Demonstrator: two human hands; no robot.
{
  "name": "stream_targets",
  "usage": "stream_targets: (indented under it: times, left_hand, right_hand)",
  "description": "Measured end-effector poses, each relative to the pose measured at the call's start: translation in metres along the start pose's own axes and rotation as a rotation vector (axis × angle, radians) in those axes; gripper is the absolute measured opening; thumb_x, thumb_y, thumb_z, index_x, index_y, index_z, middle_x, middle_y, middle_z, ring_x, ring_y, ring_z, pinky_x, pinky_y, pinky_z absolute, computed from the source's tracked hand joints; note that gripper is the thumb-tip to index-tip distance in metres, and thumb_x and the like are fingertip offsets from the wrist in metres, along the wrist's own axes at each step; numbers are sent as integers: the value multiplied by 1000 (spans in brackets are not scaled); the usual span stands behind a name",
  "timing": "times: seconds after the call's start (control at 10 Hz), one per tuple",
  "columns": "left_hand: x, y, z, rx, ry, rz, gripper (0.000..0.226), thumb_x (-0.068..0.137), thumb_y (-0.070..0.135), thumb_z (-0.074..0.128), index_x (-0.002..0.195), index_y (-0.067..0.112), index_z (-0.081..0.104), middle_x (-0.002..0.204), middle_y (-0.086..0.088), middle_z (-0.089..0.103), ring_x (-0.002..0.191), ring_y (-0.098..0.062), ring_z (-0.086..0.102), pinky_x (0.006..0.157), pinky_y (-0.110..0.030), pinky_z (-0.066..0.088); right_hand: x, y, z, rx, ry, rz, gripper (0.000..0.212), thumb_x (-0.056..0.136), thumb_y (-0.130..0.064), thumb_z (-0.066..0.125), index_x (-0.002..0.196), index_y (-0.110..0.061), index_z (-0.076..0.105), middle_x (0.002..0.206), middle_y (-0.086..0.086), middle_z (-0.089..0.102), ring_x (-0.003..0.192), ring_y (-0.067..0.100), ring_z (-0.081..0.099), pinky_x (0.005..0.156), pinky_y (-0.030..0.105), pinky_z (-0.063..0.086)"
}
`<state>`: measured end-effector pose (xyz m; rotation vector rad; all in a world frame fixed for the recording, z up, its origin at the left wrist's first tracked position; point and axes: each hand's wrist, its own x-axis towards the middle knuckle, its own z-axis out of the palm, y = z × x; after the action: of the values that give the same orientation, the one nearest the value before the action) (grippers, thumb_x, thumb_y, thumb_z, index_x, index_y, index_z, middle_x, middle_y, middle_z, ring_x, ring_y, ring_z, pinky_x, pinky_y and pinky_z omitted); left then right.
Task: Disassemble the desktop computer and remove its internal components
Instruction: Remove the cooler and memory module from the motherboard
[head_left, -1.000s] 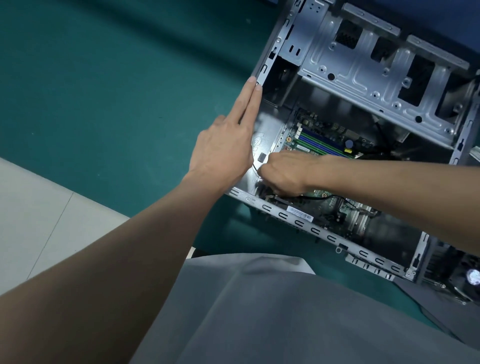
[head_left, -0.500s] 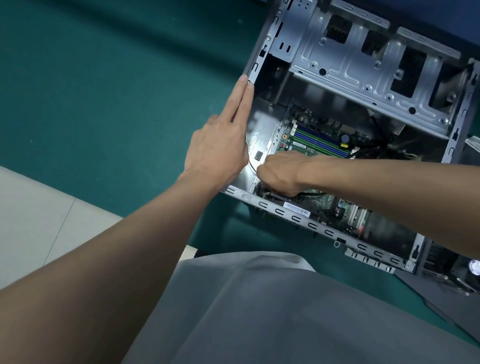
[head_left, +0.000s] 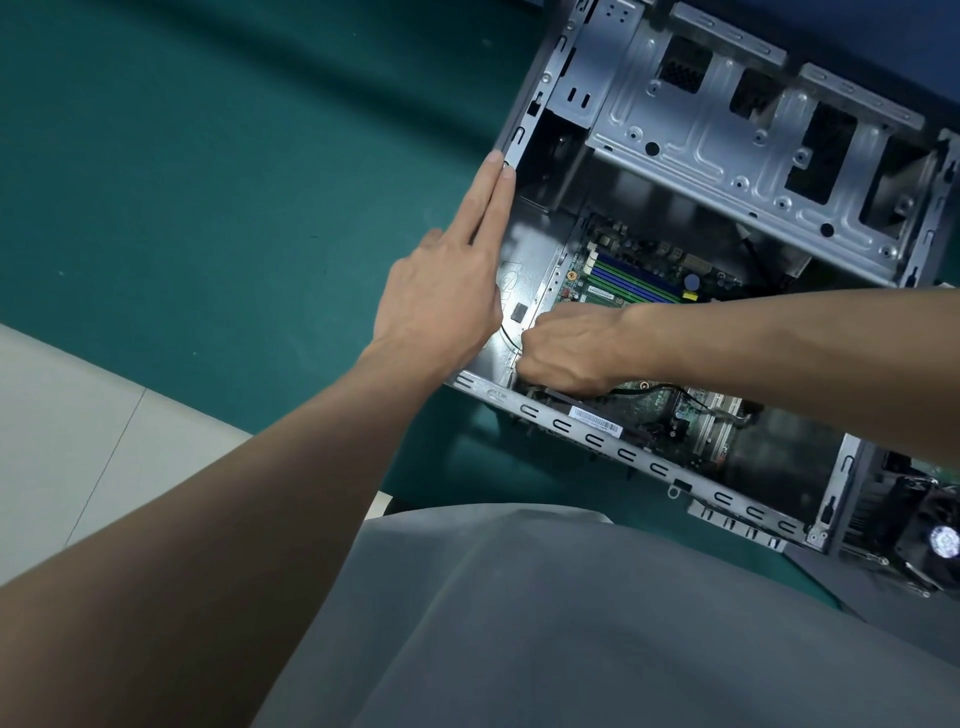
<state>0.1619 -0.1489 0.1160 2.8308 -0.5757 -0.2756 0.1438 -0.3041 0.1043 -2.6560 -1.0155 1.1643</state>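
Note:
An open grey metal computer case (head_left: 587, 439) lies on its side on a green mat. Inside it a green motherboard (head_left: 631, 286) with blue and green memory slots shows. My left hand (head_left: 441, 291) rests flat on the case's left edge, fingers straight and together, holding nothing. My right hand (head_left: 569, 348) is curled into a fist low inside the case at the motherboard's near left corner. A thin black cable (head_left: 506, 335) loops out from under its fingers; what the fingers pinch is hidden. A metal drive cage (head_left: 727, 150) spans the top of the case.
The green mat (head_left: 208, 182) covers the table to the left. A pale floor (head_left: 67, 415) shows at lower left. A removed cooler with a fan (head_left: 924, 530) lies to the right of the case. My grey shirt (head_left: 571, 623) fills the bottom.
My view has shifted slightly, so the case sits a little further left and up in the picture. Both hands hold the same places on the case.

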Motion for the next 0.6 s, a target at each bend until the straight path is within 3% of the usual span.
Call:
stream_targets:
  times: [0.2,0.3,0.4,0.5,0.6]
  left_hand:
    - [0,0,0,5,8,3,88,83,12,53,155,21,2,161,14,-10,73,-23,40,54,-35,33]
    - [0,0,1,9,15,1,89,83,12,54,155,21,2,161,14,-9,73,-22,39,54,-34,32]
    - [0,-1,1,15,18,2,89,83,14,55,155,21,2,161,14,-10,73,-22,38,54,-34,32]
    - [0,-1,1,7,12,2,90,83,14,55,155,21,2,161,15,-10,74,-22,38,55,-35,34]
    - [0,0,0,4,8,2,90,83,13,56,155,21,1,161,15,-10,74,-21,38,56,-35,33]
  right_hand:
    - [0,7,3,108,2,-11,18,96,-10,40,79,-17,42,78,7,39,70,20,37,61,37,35]
    - [0,9,4,141,8,71,17,96,-9,42,80,-16,43,75,9,44,67,21,40,61,35,39]
    - [6,4,4,109,12,120,28,88,-19,41,60,-14,41,61,6,43,60,23,45,56,39,46]
    - [10,-4,6,73,13,178,33,97,-29,43,69,-14,47,62,0,40,60,20,46,57,31,42]
    - [12,-2,7,91,32,200,24,99,-25,42,76,-19,45,63,-3,40,55,13,39,47,25,27]
